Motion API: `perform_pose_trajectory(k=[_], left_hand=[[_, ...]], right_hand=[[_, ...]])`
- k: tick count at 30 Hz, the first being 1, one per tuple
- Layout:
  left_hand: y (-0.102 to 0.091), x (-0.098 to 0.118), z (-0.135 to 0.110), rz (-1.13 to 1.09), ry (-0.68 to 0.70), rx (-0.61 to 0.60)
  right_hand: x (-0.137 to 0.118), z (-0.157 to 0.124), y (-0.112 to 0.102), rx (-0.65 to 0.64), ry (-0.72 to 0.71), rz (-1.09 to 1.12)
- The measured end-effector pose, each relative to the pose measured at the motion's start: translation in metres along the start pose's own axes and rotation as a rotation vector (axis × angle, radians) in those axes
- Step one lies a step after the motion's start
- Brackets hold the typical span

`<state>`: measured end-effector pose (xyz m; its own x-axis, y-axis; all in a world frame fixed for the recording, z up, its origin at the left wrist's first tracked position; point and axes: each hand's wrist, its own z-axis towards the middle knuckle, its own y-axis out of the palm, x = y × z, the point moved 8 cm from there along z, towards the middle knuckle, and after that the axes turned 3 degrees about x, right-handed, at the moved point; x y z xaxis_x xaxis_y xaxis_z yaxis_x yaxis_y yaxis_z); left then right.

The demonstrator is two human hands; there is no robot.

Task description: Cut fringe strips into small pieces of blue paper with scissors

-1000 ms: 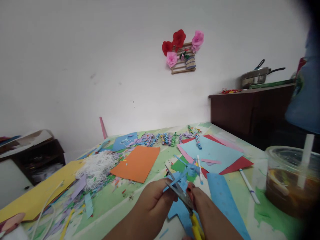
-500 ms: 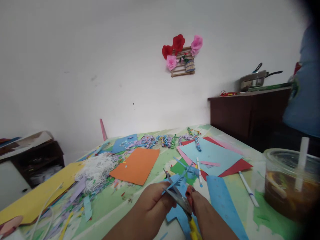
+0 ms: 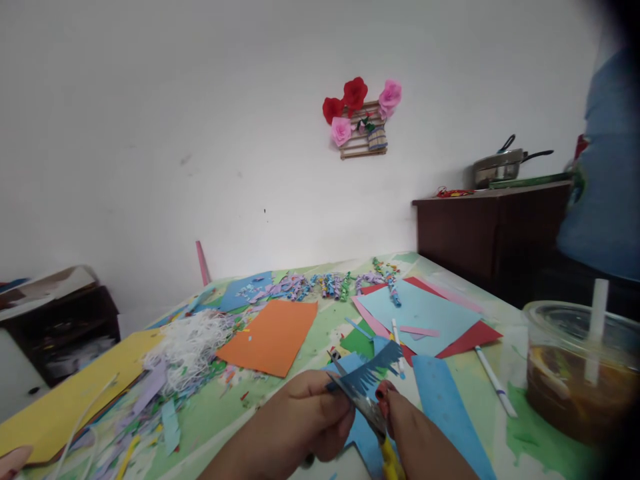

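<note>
My left hand (image 3: 313,417) pinches one end of a blue paper strip (image 3: 375,370) whose lower edge is cut into a fringe. The strip arches away to the right above the table. My right hand (image 3: 413,433) is closed around yellow-handled scissors (image 3: 367,408), their blades pointing up and left and crossing the strip by my left fingers. A small red piece shows at my right fingertips; I cannot make out what it is. Beneath my hands lie blue paper pieces (image 3: 367,450).
Orange paper (image 3: 273,339), a pile of white shreds (image 3: 190,343) and yellow sheets (image 3: 85,373) lie left. Light-blue paper (image 3: 420,313), a white marker (image 3: 495,381) and a drink cup with a straw (image 3: 575,400) are right. Another person's hand (image 3: 15,461) is at lower left.
The fringed strip has unfolded from a bunched shape into an arch toward the right. My left hand has turned slightly. The other person's hand has dropped lower at the left edge.
</note>
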<state>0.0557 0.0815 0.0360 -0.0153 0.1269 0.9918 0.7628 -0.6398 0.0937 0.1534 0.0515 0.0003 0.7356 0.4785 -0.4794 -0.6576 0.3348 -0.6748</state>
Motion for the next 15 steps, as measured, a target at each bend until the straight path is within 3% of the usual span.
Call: perform_pose_trajectory(k=[6,10,15], left_hand=[[0.01,0.002,0.001,-0.146,-0.033,-0.123],[-0.007,0.009,0.005,-0.062,0.066,0.041],[-0.016,0.021,0.0,0.315,0.215,0.202]], right_hand=[[0.005,0.005,0.003,-0.106,-0.003,0.011],[0.005,0.007,0.003,-0.141,0.016,0.051],[-0.003,0.009,0.001,-0.151,0.004,0.108]])
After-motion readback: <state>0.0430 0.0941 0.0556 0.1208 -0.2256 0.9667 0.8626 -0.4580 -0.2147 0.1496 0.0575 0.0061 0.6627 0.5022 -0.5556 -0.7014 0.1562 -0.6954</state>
